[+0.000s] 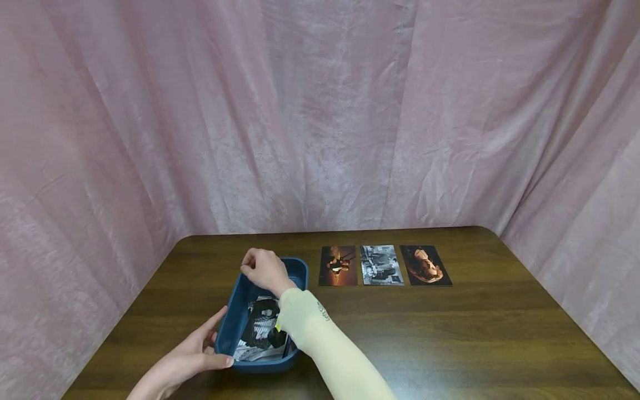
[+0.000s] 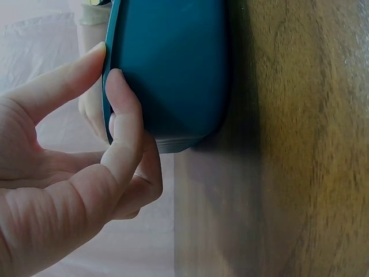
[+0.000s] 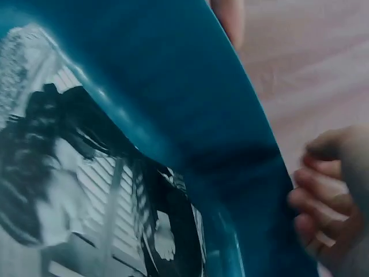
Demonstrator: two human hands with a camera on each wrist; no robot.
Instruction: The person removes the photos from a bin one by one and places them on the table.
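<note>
A blue plastic bin [image 1: 226, 333] sits on the left part of the table, its long side running away from me. Black-and-white photo prints [image 1: 261, 328] lie in its bottom; the right wrist view shows the top print [image 3: 104, 190] closely. My left hand [image 1: 187, 355] pinches the near-left rim, thumb on one face and fingers on the other, as the left wrist view shows. Over the bin's far-left rim hovers my right hand [image 1: 267, 271], its fingers [image 3: 326, 199] loosely curled and blurred. Nothing shows in them; whether they touch the rim is unclear.
Three photo prints lie in a row toward the table's back: an orange-brown one [image 1: 338, 266], a black-and-white one [image 1: 382, 265] and a dark one with a figure [image 1: 426, 266]. Pink curtains [image 1: 340, 122] hang behind and beside the wooden table [image 1: 450, 333].
</note>
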